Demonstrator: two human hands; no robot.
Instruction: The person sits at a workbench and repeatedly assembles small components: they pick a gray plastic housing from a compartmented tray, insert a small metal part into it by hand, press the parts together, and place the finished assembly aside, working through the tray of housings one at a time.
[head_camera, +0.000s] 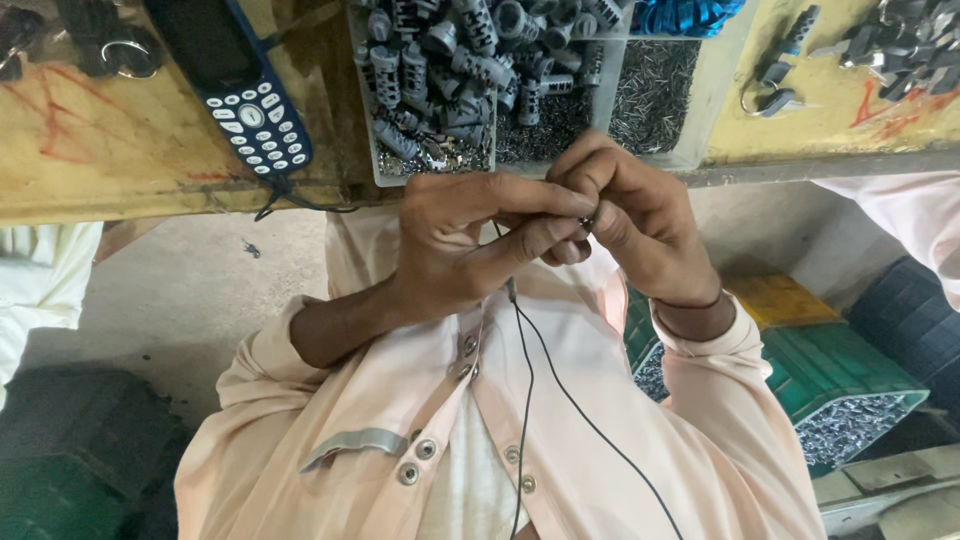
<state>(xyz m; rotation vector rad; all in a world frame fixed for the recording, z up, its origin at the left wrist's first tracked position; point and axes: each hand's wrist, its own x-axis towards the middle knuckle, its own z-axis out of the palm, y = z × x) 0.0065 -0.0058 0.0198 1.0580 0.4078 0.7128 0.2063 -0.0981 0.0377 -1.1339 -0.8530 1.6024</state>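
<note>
My left hand (465, 240) and my right hand (635, 225) meet in front of my chest, just below the workbench edge. Fingertips of both hands pinch a small dark metal part (587, 222), which is mostly hidden by the fingers. A thin black cable (524, 380) hangs from under my hands down over my pale pink shirt. Right above my hands, a clear plastic tray (372, 150) holds several grey ribbed metal cylinders (440, 70).
A tray compartment of small dark pins (655, 90) sits beside blue rings (685, 15). A keypad phone (245, 100) lies on the worn wooden bench (110, 150). Loose metal parts (900, 50) lie top right. A green crate (830, 375) of metal pieces stands lower right.
</note>
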